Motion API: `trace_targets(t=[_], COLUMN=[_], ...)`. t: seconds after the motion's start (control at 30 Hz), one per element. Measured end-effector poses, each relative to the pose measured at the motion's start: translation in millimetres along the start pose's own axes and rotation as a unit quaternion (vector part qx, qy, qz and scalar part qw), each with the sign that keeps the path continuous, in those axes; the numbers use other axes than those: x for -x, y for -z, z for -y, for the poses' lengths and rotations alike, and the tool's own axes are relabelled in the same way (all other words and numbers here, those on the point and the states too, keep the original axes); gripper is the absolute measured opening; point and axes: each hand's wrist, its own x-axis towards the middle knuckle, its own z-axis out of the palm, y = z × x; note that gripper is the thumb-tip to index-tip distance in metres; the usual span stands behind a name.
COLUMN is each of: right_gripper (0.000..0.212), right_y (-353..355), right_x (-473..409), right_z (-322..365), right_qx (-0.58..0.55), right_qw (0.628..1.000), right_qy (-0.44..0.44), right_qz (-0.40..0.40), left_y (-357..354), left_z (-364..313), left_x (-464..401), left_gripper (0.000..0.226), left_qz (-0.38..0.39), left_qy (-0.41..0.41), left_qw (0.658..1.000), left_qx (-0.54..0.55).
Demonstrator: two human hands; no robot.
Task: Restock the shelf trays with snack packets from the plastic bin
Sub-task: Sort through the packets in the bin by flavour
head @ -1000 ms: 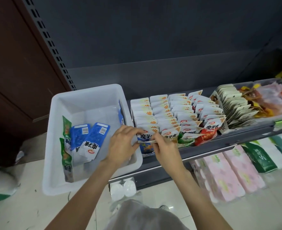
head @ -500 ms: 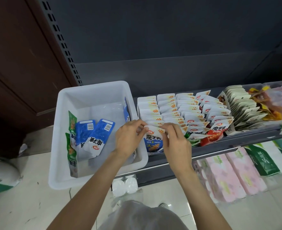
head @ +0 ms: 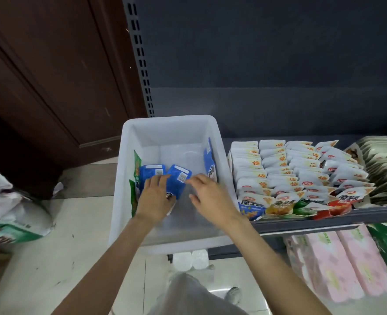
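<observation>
Both your hands are inside the white translucent plastic bin [head: 128, 178], which sits at the centre of the frame on the left end of the dark grey metal shelf [head: 324, 221]. Your left hand [head: 155, 200] lies palm down, fingers laid flat rather than curled, on the two blue foil snack packets [head: 176, 180] lying side by side on the bin floor near its left wall. Your right hand [head: 210, 197] hovers just right of those packets with fingers relaxed and spread, holding nothing; its fingertips are near the corner of the right-hand blue packet. Two green packets [head: 136, 165] stand on edge against the bin's left wall, and one more blue packet [head: 209, 162] leans upright against the right wall. Right of the bin, the shelf tray holds rows of white-topped snack packets [head: 279, 169] packed upright, with blue, orange, green and red fronts along the near edge. At lower right, pink wrapped packs [head: 338, 260] lie below the shelf.
</observation>
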Motion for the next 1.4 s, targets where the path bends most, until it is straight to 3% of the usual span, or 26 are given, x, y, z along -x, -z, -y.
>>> trace_targets(t=[0.07, 0.17, 0.3, 0.43, 0.6, 0.77, 0.87, 0.93, 1.0, 1.07, 1.1, 1.17, 1.27, 1.4], right_gripper=[0.058, 0.072, 0.07, 0.065, 0.061, 0.07, 0.08, 0.065, 0.033, 0.02, 0.022, 0.016, 0.009, 0.007], right_y=[-20, -41, -56, -60, -62, -64, -54, -41, -27, -11, -2, 16, 34, 46], right_x=[-26, -53, -61, -54, -41, -32, -22, -14, -6, 1, 6, 16, 31, 46], right_z=[3, 3, -4, -3, -1, -6, -7, -2, 4, 8, 12, 14, 11, 5], right_qx=[0.07, 0.139, 0.143, 0.155, 0.207, 0.198, 0.128, 0.055, -0.027, -0.206, -0.335, -0.515, -0.561, -0.584], right_qw=[0.992, 0.973, 0.954, 0.953, 0.955, 0.96, 0.976, 0.994, 0.997, 0.956, 0.909, 0.813, 0.792, 0.781], right_qy=[0.001, 0.023, -0.005, -0.023, -0.01, -0.015, -0.014, -0.009, -0.045, -0.147, -0.194, -0.239, -0.221, -0.2], right_qz=[0.105, 0.185, 0.264, 0.261, 0.211, 0.2, 0.177, 0.095, -0.061, -0.146, -0.152, -0.129, -0.098, -0.094], left_y=[2, 7, 11, 12, 11, 16, 31, 49, 70, 89, 97, 102, 101, 94], left_z=[6, 6, 7, 3, 0, 2, 2, -9, -23, -36, -40, -47, -59, -81], left_x=[-8, -11, -14, -10, -6, 1, 8, 16, 26, 34, 37, 41, 50, 59], left_gripper=[0.082, 0.095, 0.098, 0.078, 0.07, 0.045, 0.025, 0.014, 0.011, 0.026, 0.03, 0.029, 0.017, 0.021], left_qz=[0.075, 0.1, 0.13, 0.143, 0.17, 0.187, 0.155, 0.128, 0.082, 0.026, -0.001, -0.038, -0.004, 0.089], left_qy=[0.025, 0.004, 0.039, 0.035, 0.043, 0.055, 0.124, 0.171, 0.16, 0.132, 0.123, 0.111, 0.099, 0.048], left_qw=[0.993, 0.967, 0.969, 0.969, 0.964, 0.978, 0.966, 0.893, 0.786, 0.722, 0.723, 0.757, 0.794, 0.836], left_qx=[-0.083, -0.234, -0.205, -0.199, -0.2, -0.076, 0.167, 0.396, 0.592, 0.678, 0.68, 0.643, 0.6, 0.539])
